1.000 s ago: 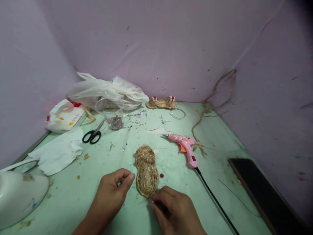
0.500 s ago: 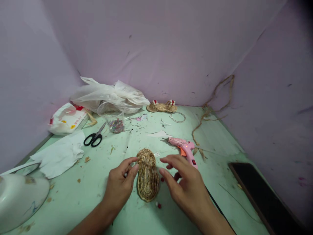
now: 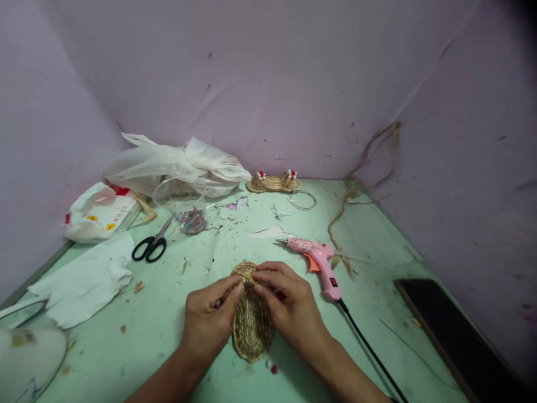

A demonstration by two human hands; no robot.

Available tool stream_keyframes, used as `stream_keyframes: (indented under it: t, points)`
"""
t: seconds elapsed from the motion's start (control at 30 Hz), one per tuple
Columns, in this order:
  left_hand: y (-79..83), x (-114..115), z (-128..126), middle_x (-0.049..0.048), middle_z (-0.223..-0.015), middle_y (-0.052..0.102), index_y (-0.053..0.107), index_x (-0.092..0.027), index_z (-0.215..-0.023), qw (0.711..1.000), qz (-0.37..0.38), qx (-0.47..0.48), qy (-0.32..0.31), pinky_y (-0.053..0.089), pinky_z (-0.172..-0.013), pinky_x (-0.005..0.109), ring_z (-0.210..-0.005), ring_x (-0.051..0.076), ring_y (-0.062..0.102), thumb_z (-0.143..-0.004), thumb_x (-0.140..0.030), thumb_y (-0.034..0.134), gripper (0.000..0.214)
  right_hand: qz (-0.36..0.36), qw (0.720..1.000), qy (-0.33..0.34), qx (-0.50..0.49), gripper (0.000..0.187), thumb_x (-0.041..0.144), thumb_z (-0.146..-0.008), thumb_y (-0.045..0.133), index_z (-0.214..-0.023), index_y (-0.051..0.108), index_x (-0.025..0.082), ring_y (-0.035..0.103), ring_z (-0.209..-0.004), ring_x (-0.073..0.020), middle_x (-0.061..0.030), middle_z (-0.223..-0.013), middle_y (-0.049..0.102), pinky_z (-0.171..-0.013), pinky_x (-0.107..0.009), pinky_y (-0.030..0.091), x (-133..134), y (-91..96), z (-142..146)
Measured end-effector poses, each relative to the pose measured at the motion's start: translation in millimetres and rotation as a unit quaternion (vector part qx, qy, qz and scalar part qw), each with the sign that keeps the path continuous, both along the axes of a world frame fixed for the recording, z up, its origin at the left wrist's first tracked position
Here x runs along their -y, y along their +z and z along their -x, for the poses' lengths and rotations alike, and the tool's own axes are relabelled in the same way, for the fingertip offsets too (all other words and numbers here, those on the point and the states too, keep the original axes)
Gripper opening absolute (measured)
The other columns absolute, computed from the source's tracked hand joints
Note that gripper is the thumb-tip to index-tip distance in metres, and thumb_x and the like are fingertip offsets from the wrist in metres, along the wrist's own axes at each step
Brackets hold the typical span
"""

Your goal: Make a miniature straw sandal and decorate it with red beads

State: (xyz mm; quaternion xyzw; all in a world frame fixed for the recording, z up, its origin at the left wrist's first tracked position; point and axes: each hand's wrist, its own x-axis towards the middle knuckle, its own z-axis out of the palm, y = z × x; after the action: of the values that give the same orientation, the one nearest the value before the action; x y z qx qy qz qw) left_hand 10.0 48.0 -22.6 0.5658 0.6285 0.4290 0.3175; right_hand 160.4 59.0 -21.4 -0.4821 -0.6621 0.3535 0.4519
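Note:
A small woven straw slipper [image 3: 251,336], shaped like a sole with a band across its upper part, lies on the table in front of me. My left hand [image 3: 212,313] pinches the band's left side between thumb and fingertips. From the other side, my right hand [image 3: 289,302] has closed thumb and fingers on the band's right end. The fingers cover much of the band. Just below the slipper lie a red bead [image 3: 274,369] and a white bead [image 3: 268,364].
A pink glue gun [image 3: 314,254] with a black cord lies to the right, near a dark phone [image 3: 453,330]. Black-handled scissors [image 3: 150,246], a bag of beads [image 3: 193,220] and a white plastic bag [image 3: 180,162] are on the left. Another straw piece [image 3: 274,183] with bead flowers sits behind.
My right hand has moved left from beside the slipper and now grips its band. My left hand stays on its side. The view has shifted slightly.

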Motion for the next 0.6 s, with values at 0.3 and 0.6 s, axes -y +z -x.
stream_keyframes:
  t: [0.3,0.6]
  points:
    - [3.7,0,10,-0.0013,-0.056,0.06,0.064,-0.017,-0.071,0.999,0.018,0.041,0.026,0.04,-0.049,0.022,-0.051,0.013,0.052,-0.075,-0.034,0.058,0.019,-0.018,0.986,-0.041,0.158,0.023,0.025,-0.081,0.054,-0.101,0.064,0.02,0.064,-0.081,-0.0191,-0.0088,-0.108,0.064,-0.073,-0.033,0.051,5,15.0,-29]
    - [6.3,-14,29,-0.0078,-0.046,0.036,0.065,-0.01,-0.099,0.979,0.126,0.106,-0.12,0.028,-0.048,0.023,-0.046,0.009,0.033,-0.081,-0.037,0.051,0.035,0.243,0.843,-0.201,0.435,0.044,0.06,-0.076,0.047,-0.081,0.066,0.02,0.063,-0.068,-0.0294,-0.0088,-0.071,0.069,-0.053,-0.032,0.037,0,27.8,-99]
